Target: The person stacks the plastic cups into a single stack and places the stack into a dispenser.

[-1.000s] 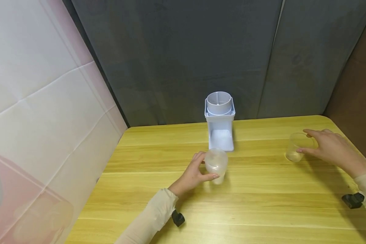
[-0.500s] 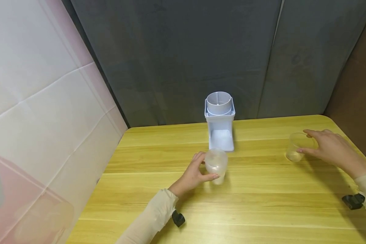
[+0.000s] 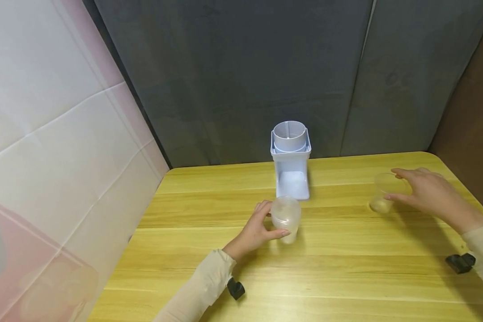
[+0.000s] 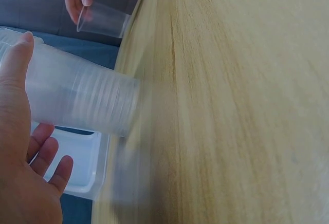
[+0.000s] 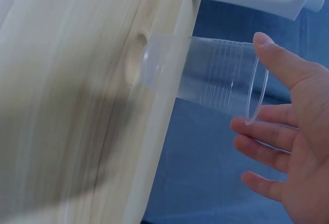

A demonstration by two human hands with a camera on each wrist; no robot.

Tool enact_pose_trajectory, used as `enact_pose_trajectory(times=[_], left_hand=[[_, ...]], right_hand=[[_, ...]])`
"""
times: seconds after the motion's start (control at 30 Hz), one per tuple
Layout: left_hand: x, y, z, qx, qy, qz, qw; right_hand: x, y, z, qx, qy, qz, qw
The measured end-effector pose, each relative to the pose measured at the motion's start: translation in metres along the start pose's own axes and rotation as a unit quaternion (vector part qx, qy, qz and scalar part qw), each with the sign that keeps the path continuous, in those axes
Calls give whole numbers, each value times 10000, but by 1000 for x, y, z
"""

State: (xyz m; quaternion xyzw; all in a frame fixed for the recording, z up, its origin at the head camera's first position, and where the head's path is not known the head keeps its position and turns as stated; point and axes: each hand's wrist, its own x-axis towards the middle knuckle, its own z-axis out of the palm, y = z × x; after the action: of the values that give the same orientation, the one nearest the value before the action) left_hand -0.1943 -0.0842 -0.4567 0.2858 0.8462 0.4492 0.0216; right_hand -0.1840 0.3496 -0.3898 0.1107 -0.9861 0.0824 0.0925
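Note:
My left hand (image 3: 255, 232) grips a stack of nested clear plastic cups (image 3: 286, 214) near its rims, in the middle of the table. In the left wrist view the stack (image 4: 85, 90) shows several closely spaced rings toward its base, which is right by the wood. Over at the right, my right hand (image 3: 430, 192) pinches a single clear plastic cup (image 3: 381, 190) by the rim, thumb on one side and fingers on the other. The right wrist view shows this cup (image 5: 205, 72) upright to the tabletop, its base close over the wood, nothing visible inside.
Behind the stack stands a pale blue-white plastic holder (image 3: 291, 176) with a round cylinder (image 3: 290, 136) in its top. The wooden table (image 3: 209, 205) ends at a dark grey panel (image 3: 241, 80) at the back. A white patterned sheet (image 3: 64, 116) hangs on the left.
Over the last half second my right hand has shifted slightly left with the single cup. My left hand and the cup stack have stayed in place.

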Motion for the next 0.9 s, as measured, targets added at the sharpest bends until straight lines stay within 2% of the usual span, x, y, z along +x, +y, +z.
enact_pose_trajectory(times=[0.53, 0.9], left_hand=[[0, -1, 1, -31, 1, -1, 10000], [0, -4, 2, 39, 15, 49, 10000]], right_hand=[[14, -48, -1, 21, -186, -677, 9975], [20, -90, 3, 1, 48, -1382, 9904]])
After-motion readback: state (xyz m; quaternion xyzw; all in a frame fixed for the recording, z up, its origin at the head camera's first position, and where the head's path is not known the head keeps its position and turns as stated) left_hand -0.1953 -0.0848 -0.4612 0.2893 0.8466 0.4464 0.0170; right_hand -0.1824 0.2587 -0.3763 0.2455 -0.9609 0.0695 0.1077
